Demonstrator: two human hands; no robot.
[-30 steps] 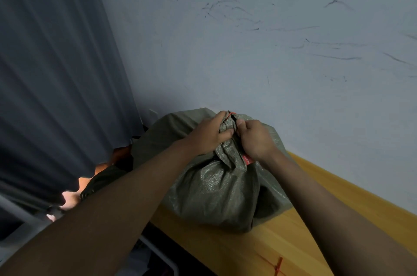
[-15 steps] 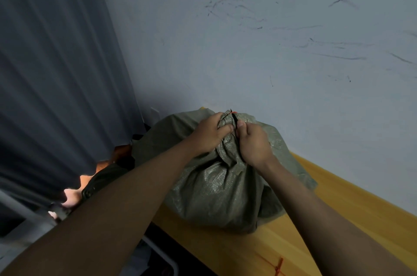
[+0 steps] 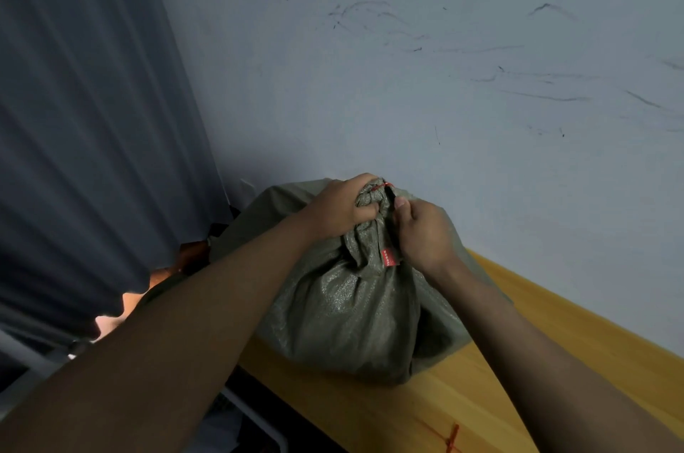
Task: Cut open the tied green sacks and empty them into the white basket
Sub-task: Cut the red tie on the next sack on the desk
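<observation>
The green sack (image 3: pixel 344 304) sat on the wooden table (image 3: pixel 536 360), pushed up near the scuffed wall (image 3: pixel 407 82), bulging and upright with its gathered neck pointing to twelve o'clock. The left hand (image 3: pixel 338 206) clamped that bunched neck from the nine o'clock side, fingers curled tight around the fabric. The right hand (image 3: pixel 422 230) came in from three o'clock, fingers clenched and thumb up against the neck; whether it held a tool or only pinched the cloth, I could not tell. A thin red tie (image 3: pixel 378 187) ringed the very top of the neck, still fastened, and a small red tag (image 3: pixel 388 258) hung just below the right hand's knuckles. At five o'clock of the sack, another red tie (image 3: pixel 452 438) lay loose on the table. A grey curtain (image 3: pixel 92 119) hung off at nine o'clock.
</observation>
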